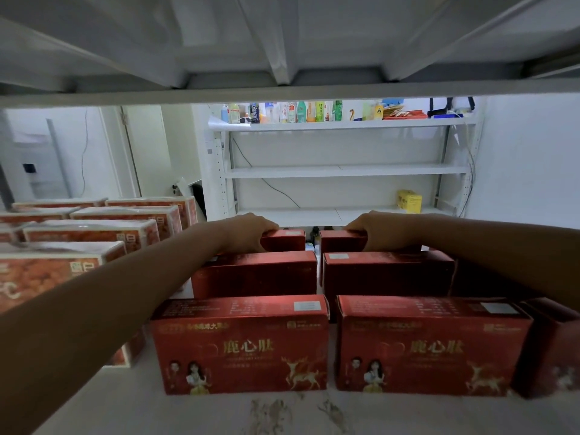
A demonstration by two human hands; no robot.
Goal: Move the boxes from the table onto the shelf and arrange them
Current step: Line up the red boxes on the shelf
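Note:
Red boxes with gold deer print stand in two columns on the white shelf board [194, 412]. The front pair is the left front box [240, 343] and the right front box [430, 343]; a middle pair [255, 274] stands behind them. At the far end, my left hand [248, 230] grips the top of the rear left box [287, 240]. My right hand [381, 230] grips the top of the rear right box [340, 241]. Both arms reach over the nearer boxes.
Orange-and-white wrapped packs [94, 233] fill the shelf's left side. Another red box [552, 350] sits at the right edge. The underside of the upper shelf [282, 58] hangs low overhead. Beyond stands a white rack [345, 171] with bottles on top and a yellow box [409, 200].

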